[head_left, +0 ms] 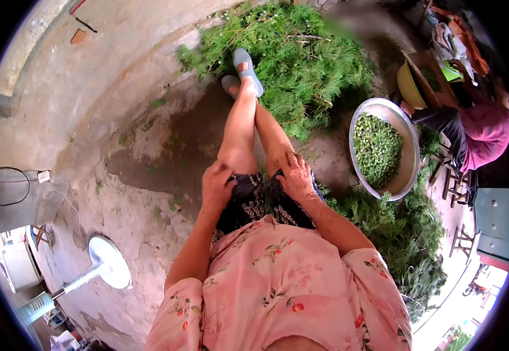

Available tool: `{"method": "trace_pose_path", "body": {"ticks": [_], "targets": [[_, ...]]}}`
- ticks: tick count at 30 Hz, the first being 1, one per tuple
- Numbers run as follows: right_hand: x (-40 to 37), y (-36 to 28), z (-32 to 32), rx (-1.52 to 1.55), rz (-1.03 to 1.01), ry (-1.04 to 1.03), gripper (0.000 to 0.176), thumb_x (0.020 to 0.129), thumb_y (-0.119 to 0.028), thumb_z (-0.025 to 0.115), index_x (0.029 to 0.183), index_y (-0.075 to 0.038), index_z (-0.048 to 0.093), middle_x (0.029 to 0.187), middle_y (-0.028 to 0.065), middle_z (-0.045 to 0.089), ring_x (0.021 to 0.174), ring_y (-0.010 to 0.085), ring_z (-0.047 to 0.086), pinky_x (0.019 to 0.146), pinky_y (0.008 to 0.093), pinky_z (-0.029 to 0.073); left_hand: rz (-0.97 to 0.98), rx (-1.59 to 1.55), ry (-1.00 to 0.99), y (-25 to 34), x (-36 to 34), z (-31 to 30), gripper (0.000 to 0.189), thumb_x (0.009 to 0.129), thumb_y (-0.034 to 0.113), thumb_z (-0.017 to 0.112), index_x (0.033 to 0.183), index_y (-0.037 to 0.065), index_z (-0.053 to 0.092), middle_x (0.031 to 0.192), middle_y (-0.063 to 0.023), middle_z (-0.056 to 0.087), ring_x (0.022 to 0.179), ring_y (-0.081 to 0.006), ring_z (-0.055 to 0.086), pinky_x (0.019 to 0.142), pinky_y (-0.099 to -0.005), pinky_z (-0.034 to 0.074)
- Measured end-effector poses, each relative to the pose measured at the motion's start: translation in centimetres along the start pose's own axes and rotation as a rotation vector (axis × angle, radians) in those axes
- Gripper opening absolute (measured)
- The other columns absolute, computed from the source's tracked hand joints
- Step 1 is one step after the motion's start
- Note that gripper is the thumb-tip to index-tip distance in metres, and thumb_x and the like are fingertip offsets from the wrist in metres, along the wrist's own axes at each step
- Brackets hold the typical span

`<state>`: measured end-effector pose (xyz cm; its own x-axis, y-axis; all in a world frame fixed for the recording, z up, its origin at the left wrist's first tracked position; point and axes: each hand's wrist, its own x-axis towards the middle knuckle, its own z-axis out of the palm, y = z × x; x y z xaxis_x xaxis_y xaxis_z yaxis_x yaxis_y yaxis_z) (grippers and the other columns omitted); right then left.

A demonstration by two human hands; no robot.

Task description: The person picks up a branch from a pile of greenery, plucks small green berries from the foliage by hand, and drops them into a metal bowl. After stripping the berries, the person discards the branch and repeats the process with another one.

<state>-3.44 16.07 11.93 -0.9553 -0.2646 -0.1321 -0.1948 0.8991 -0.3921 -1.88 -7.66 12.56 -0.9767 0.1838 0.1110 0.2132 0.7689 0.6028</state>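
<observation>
Left hand (216, 188) curled, gripping the shorts (248, 203) hem at frame centre; right hand (295, 175) flat and released on the thigh. I'd pull the hem evenly, staying clear of the basin (409, 155) at 3 o'clock.

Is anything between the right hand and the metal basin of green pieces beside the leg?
Nothing visible blocks it. The right hand rests open on the leg; between it and the basin lies only bare floor, with loose green sprigs low beside it.
</observation>
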Motion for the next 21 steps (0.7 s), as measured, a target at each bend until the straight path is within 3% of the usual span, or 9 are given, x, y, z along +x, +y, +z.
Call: {"method": "trace_pose_path", "body": {"ticks": [3, 5, 8, 11, 15, 17, 18, 20, 21], "targets": [[0.0, 0.1, 0.2, 0.007, 0.008, -0.008, 0.051, 0.071, -0.018, 0.064, 0.118, -0.012, 0.046, 0.132, 0.0182, 0.030, 0.120, 0.0369, 0.031, 0.094, 0.0482, 0.031, -0.081, -0.026, 0.081, -1.4, -1.8, -1.9, 0.024, 0.063, 0.014, 0.068, 0.086, 0.008, 0.063, 0.092, -0.0108, 0.058, 0.093, -0.0304, 0.053, 0.082, -0.0406, 0.041], [0.1, -0.1, 0.0, 0.016, 0.011, -0.014, 0.051, 0.071, -0.018, 0.064, 0.118, -0.012, 0.046, 0.131, 0.0185, 0.030, 0.119, 0.0372, 0.031, 0.094, 0.0483, 0.032, -0.247, -0.042, -0.073, -2.8, -2.9, -2.0, 0.018, 0.065, 0.013, 0.067, 0.082, 0.008, 0.063, 0.083, -0.0098, 0.059, 0.084, -0.0297, 0.055, 0.075, -0.0394, 0.042], [0.1, 0.0, 0.1, 0.019, -0.005, -0.001, 0.050, 0.071, -0.018, 0.064, 0.117, -0.012, 0.046, 0.131, 0.0186, 0.030, 0.120, 0.0374, 0.031, 0.094, 0.0482, 0.032, -0.172, 0.018, 0.013, -3.0, -3.1, -2.1, 0.014, 0.066, 0.013, 0.065, 0.078, 0.007, 0.063, 0.076, -0.0106, 0.059, 0.077, -0.0300, 0.055, 0.071, -0.0404, 0.043], [-0.1, -0.2, -0.1, -0.002, -0.004, 0.026, 0.050, 0.070, -0.018, 0.064, 0.117, -0.012, 0.047, 0.129, 0.0168, 0.035, 0.117, 0.0361, 0.035, 0.094, 0.0466, 0.031, -0.071, 0.120, 0.146, -2.7, -1.2, -2.0, 0.010, 0.067, 0.012, 0.064, 0.075, 0.007, 0.063, 0.075, -0.0111, 0.058, 0.074, -0.0309, 0.054, 0.068, -0.0395, 0.043], [0.0, 0.0, 0.3, 0.004, -0.019, 0.020, 0.048, 0.071, -0.018, 0.064, 0.116, -0.011, 0.047, 0.131, 0.0184, 0.031, 0.120, 0.0372, 0.031, 0.094, 0.0479, 0.032, -0.079, 0.093, 0.242, -3.4, 4.3, -1.1, 0.008, 0.068, 0.011, 0.063, 0.075, 0.006, 0.063, 0.078, -0.0114, 0.059, 0.076, -0.0307, 0.056, 0.070, -0.0385, 0.044], [0.0, 0.0, 0.2, 0.024, -0.001, 0.017, 0.047, 0.071, -0.018, 0.064, 0.115, -0.011, 0.048, 0.130, 0.0178, 0.032, 0.120, 0.0366, 0.031, 0.094, 0.0478, 0.032, -0.234, -0.255, 0.507, -2.9, 6.5, -0.4, 0.009, 0.073, 0.008, 0.060, 0.081, 0.004, 0.063, 0.085, -0.0132, 0.061, 0.082, -0.0285, 0.058, 0.074, -0.0364, 0.044], [0.0, -0.1, 0.1, 0.024, 0.000, 0.020, 0.047, 0.071, -0.018, 0.064, 0.115, -0.011, 0.048, 0.130, 0.0178, 0.032, 0.120, 0.0366, 0.031, 0.094, 0.0478, 0.032, -0.231, -0.256, 0.508, -2.9, 7.1, 0.3, 0.009, 0.073, 0.008, 0.060, 0.081, 0.004, 0.063, 0.085, -0.0132, 0.061, 0.082, -0.0285, 0.058, 0.074, -0.0364, 0.044], [-0.1, -0.2, -0.2, 0.041, 0.015, 0.004, 0.047, 0.071, -0.018, 0.064, 0.115, -0.011, 0.048, 0.130, 0.0174, 0.032, 0.120, 0.0360, 0.031, 0.094, 0.0474, 0.032, -0.234, -0.128, 0.627, -2.6, 7.8, 2.1, 0.015, 0.070, 0.009, 0.062, 0.084, 0.004, 0.061, 0.085, -0.0150, 0.060, 0.081, -0.0319, 0.057, 0.076, -0.0396, 0.044], [-0.1, -0.2, -0.2, 0.042, 0.016, 0.004, 0.047, 0.071, -0.018, 0.064, 0.115, -0.011, 0.048, 0.130, 0.0174, 0.032, 0.120, 0.0360, 0.031, 0.094, 0.0474, 0.032, -0.124, 0.050, 0.563, -1.3, 7.6, 2.0, 0.026, 0.071, 0.012, 0.063, 0.094, 0.003, 0.057, 0.086, -0.0162, 0.060, 0.081, -0.0328, 0.057, 0.075, -0.0388, 0.045]]}}
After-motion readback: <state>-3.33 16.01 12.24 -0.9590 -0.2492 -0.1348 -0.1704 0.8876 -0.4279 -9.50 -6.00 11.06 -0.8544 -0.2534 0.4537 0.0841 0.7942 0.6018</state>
